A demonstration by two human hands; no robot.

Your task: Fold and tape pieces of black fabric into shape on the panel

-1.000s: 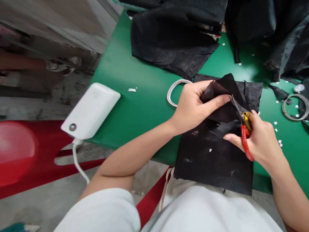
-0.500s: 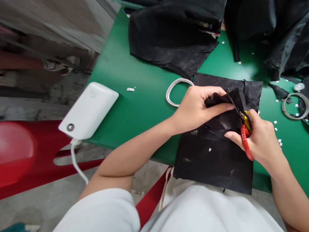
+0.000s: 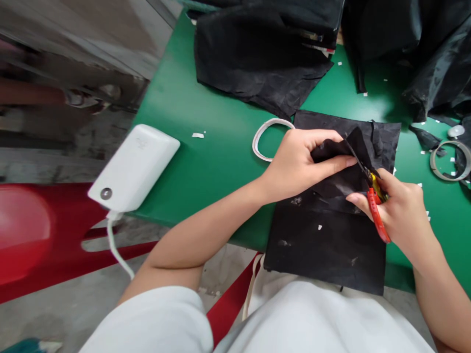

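Observation:
My left hand (image 3: 309, 162) pinches a bunched piece of black fabric (image 3: 336, 181) between thumb and fingers. Red and yellow handled scissors (image 3: 376, 211) are gripped in my right hand (image 3: 399, 206), their blades pointing up and left across the fabric, close to my left thumb tip. Part of the handles is covered by my right fingers. Beneath both hands lies a flat black sheet (image 3: 327, 250) that reaches over the front table edge, with a small white scrap on it. Just left of my left hand rests a white ring of tape (image 3: 259, 139).
The green table (image 3: 213, 171) carries a white power bank (image 3: 136, 166) with a cable at its left edge. Black fabric pieces (image 3: 253, 59) lie at the back. A tape roll (image 3: 451, 162) and white scraps are on the right. A red chair (image 3: 25, 235) stands left.
The scissor handles have drawn closer together as my right hand tightened slightly. My left hand stays nearly in place on the fabric.

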